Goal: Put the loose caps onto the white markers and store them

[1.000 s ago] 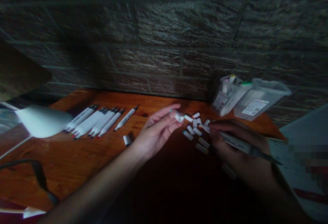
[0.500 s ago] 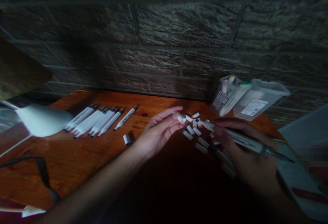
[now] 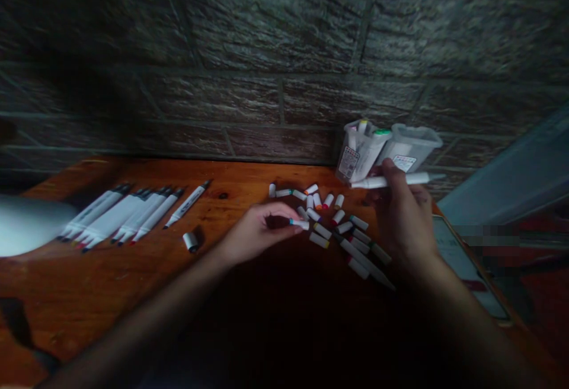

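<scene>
Between thumb and fingers, my left hand [image 3: 255,229] pinches a small white marker cap [image 3: 300,223] with a blue-green end. It is over the left side of a scatter of white caps [image 3: 319,239] with coloured ends. My right hand [image 3: 402,211] is closed on a white marker [image 3: 373,182], held nearly level in front of two clear plastic containers. Its grey tip end points right. Among the caps lies another uncapped marker [image 3: 364,261], slanting toward me in the shadow.
A row of uncapped markers [image 3: 120,214] lies at the left, one marker [image 3: 187,204] slightly apart. Near it rests a dark-ended cap [image 3: 190,242]. The left container [image 3: 355,152] holds markers; another container [image 3: 415,140] stands beside it. A tablet-like device [image 3: 471,276] lies right. A brick wall rises behind.
My right hand has lifted the marker from the caps toward the containers and levelled it. My left hand still pinches the cap, now lower. The view has shifted to the right.
</scene>
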`<action>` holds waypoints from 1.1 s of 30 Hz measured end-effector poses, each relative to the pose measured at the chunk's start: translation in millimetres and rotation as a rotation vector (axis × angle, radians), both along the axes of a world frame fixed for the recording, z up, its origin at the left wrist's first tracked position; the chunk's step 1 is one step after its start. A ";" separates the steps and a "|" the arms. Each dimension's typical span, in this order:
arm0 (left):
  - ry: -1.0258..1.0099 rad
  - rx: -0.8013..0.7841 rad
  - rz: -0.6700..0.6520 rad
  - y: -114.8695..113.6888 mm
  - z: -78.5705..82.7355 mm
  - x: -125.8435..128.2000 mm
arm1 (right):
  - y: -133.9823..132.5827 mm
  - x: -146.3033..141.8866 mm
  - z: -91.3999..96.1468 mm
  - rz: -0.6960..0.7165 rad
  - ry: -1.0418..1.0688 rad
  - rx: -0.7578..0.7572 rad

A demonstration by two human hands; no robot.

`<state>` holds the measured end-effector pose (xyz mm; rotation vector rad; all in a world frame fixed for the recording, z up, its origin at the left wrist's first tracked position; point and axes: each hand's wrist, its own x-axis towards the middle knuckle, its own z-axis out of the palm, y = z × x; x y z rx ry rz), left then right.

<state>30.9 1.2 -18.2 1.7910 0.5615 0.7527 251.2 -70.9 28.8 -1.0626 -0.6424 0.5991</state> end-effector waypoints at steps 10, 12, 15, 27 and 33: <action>0.058 0.202 0.001 -4.2 -13.4 4.9 | 0.7 30.3 -8.1 0.112 -0.435 -0.373; 0.027 0.179 0.002 -4.0 -10.7 5.2 | -0.3 38.0 -7.2 0.215 -0.758 -0.538; -0.002 0.171 0.013 -4.3 -5.2 5.9 | 4.5 42.0 -4.7 0.315 -1.075 -0.780; 0.057 0.389 0.210 -8.3 5.7 0.0 | 34.4 27.2 -1.4 0.212 -1.242 -0.987; -0.018 0.279 0.210 -8.9 -0.3 3.9 | 8.2 11.6 5.5 0.464 -0.599 -0.496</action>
